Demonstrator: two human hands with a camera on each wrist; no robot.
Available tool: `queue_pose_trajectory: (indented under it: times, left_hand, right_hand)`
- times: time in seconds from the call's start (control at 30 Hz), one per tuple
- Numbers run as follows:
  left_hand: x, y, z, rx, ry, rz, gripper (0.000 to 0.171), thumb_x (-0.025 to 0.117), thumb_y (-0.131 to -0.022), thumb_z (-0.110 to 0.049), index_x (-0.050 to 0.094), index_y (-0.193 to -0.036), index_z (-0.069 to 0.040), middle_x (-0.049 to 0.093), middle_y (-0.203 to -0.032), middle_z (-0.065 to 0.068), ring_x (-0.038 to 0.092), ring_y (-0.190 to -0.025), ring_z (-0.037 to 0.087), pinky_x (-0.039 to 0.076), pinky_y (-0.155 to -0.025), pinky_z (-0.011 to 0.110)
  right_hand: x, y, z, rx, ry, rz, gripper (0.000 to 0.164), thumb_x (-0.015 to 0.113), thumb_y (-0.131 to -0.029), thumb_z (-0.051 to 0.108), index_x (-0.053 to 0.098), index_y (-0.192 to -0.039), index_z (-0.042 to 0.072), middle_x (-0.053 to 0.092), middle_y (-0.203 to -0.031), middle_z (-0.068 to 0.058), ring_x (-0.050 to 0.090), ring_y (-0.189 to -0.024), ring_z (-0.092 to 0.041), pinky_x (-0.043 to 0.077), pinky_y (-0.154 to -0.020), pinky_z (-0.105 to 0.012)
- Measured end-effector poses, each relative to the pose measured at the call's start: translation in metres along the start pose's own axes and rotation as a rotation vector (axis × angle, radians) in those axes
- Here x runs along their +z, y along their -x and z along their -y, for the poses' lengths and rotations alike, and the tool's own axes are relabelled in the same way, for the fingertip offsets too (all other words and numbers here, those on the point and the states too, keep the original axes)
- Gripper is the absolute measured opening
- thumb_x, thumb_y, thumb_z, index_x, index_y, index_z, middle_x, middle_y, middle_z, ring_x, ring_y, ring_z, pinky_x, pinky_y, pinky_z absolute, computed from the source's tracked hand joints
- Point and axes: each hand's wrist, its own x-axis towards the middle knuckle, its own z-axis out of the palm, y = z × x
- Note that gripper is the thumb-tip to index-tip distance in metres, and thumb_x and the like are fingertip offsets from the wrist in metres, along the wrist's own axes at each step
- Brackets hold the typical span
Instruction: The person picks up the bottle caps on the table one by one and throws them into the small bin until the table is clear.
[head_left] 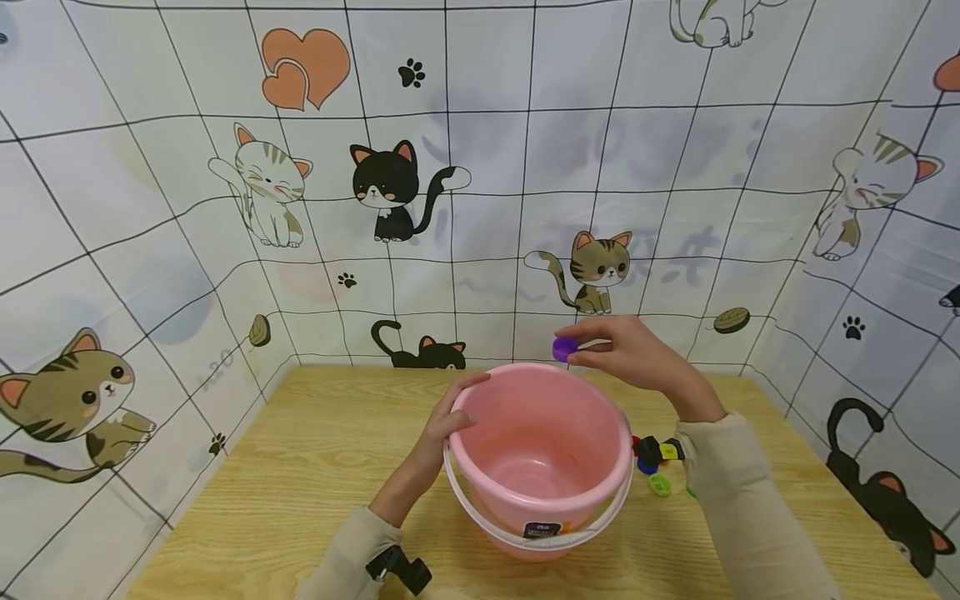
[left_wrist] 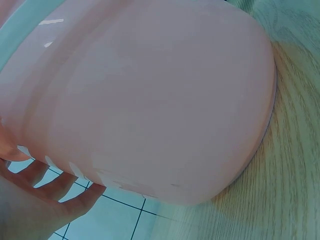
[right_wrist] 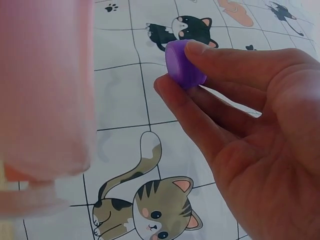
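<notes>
head view: right hand pinches the cap near the far edge of the bucket! left hand grips its left rim.

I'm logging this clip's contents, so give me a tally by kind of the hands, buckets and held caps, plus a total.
Hands: 2 (left hand, right hand)
Buckets: 1 (pink bucket)
Held caps: 1 (purple cap)
Total: 4
Not counted: small coloured pieces beside the bucket, partly hidden.
</notes>
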Motion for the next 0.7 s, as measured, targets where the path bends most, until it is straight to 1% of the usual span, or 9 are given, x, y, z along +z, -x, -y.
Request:
queue_pose_trajectory:
  times: [0.17,0.33,0.57,0.7]
  left_hand:
    - [0.0,0.0,0.0,0.003,0.004,0.003,0.067,0.048,-0.087,-0.02,0.044,-0.153,-0.028,0.04,-0.158,0.006,0.053,-0.13,0.035,0.055,-0.096,0.049]
    - [-0.001,0.0,0.0,0.003,0.001,-0.003,0.066,0.048,-0.087,-0.02,0.044,-0.152,-0.029,0.039,-0.158,0.005,0.052,-0.131,0.033,0.053,-0.099,0.049]
    - [-0.001,0.0,0.0,0.003,0.013,0.0,0.067,0.048,-0.087,-0.02,0.044,-0.153,-0.027,0.04,-0.157,0.007,0.053,-0.13,0.037,0.053,-0.098,0.054]
    - [-0.002,0.0,0.001,0.005,-0.002,-0.001,0.067,0.048,-0.087,-0.02,0.043,-0.154,-0.025,0.04,-0.158,0.01,0.054,-0.128,0.039,0.055,-0.096,0.051]
  right_hand:
    - [-0.001,-0.003,0.003,-0.011,-0.004,0.001,0.036,0.069,-0.097,0.008,0.067,-0.132,-0.002,0.071,-0.124,-0.021,0.072,-0.11,-0.033,0.06,-0.089,-0.033]
    - [0.0,-0.008,0.009,-0.037,0.031,0.009,0.036,0.07,-0.097,0.011,0.068,-0.131,0.0,0.072,-0.122,-0.017,0.072,-0.11,-0.031,0.06,-0.092,-0.035]
    - [0.003,-0.014,0.013,-0.067,0.038,0.024,0.036,0.071,-0.096,0.009,0.069,-0.13,-0.001,0.073,-0.121,-0.017,0.074,-0.107,-0.029,0.06,-0.091,-0.036]
    - [0.006,-0.018,0.014,-0.067,0.047,0.04,0.037,0.072,-0.094,0.006,0.069,-0.13,-0.001,0.073,-0.122,-0.016,0.073,-0.107,-0.028,0.06,-0.091,-0.036]
